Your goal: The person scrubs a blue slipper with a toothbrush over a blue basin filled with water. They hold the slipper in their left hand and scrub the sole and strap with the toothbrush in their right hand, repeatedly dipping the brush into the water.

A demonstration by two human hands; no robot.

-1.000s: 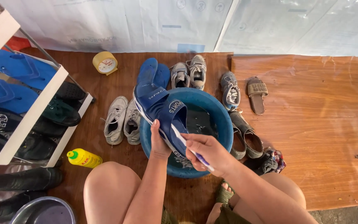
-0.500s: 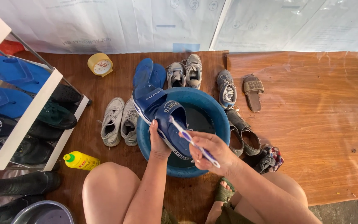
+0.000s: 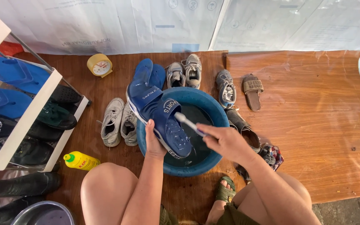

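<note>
Left hand (image 3: pixel 155 141): fingers clamped on the edge of a navy rubber strap sandal (image 3: pixel 160 118), held tilted over a round blue plastic basin (image 3: pixel 215 160) of dark water. Right hand (image 3: pixel 226 141): fingers closed round a white toothbrush (image 3: pixel 187 122), bristles at the strap. Sandal judged light, flexible, wet, slippery; best gripped mid-sole. Yellow bottle, green cap (image 3: pixel 81 161), left of the knee; round yellow clock (image 3: pixel 99 65) by the wall.
</note>
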